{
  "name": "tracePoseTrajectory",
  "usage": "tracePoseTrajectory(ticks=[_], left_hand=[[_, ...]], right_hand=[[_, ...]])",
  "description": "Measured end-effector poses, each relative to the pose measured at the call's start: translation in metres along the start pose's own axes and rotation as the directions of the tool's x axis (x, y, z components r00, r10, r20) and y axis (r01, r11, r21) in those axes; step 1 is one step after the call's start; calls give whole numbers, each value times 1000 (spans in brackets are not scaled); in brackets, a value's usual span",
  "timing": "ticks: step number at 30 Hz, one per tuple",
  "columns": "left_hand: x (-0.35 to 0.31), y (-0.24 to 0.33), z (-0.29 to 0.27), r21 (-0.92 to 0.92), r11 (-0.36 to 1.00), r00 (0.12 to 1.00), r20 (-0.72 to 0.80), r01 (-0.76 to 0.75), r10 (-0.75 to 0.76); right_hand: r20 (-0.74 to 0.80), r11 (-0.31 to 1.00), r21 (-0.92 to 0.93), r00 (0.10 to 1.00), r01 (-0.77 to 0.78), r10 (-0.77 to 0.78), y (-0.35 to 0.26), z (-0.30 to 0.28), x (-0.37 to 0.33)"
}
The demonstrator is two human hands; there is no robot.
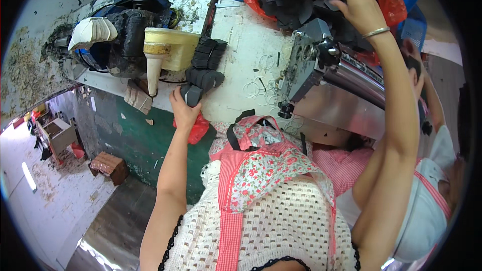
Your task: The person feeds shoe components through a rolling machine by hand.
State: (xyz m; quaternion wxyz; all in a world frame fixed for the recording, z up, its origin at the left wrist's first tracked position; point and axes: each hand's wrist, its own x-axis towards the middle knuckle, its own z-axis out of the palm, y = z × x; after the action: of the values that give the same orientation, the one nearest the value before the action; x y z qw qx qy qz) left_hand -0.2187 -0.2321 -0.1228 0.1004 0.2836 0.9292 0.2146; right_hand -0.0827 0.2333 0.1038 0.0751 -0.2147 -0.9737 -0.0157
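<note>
My left hand point(185, 110) is wrapped round a small stack of dark grey flat pieces point(192, 93) at the table's front edge. Just beyond it lie more bundles of the same dark pieces point(208, 54), packed in a row beside a pale yellow plastic container point(181, 45). At the far right, my right hand point(359, 5) reaches over a blue basket point(414, 25) lined with a red plastic bag point(391, 0). Many loose dark pieces point(286, 2) fill it. The thumb and fingers of that hand are apart above the pieces; whether one touches them is hard to see.
A metal machine with a shiny roller point(359, 75) stands on the right of the white table point(241, 70). Pale rubber bands point(261, 88) lie beside it. A blue-and-black motor point(133, 32) is at the left. Another person point(422, 211) sits close on my right.
</note>
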Motion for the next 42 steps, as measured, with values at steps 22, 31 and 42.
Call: tracePoseTrajectory(ticks=[22, 31, 42], left_hand=[[-48, 182, -74, -400, -62, 404, 911, 914, 85], [-60, 193, -72, -494, 315, 468, 869, 810, 159], [-64, 206, -80, -616, 578, 712, 697, 536, 82]], right_hand=[[371, 232, 894, 924, -384, 97, -181, 40, -213], [125, 422, 875, 953, -237, 276, -183, 33, -230], [154, 381, 873, 913, -305, 379, -181, 35, -241]])
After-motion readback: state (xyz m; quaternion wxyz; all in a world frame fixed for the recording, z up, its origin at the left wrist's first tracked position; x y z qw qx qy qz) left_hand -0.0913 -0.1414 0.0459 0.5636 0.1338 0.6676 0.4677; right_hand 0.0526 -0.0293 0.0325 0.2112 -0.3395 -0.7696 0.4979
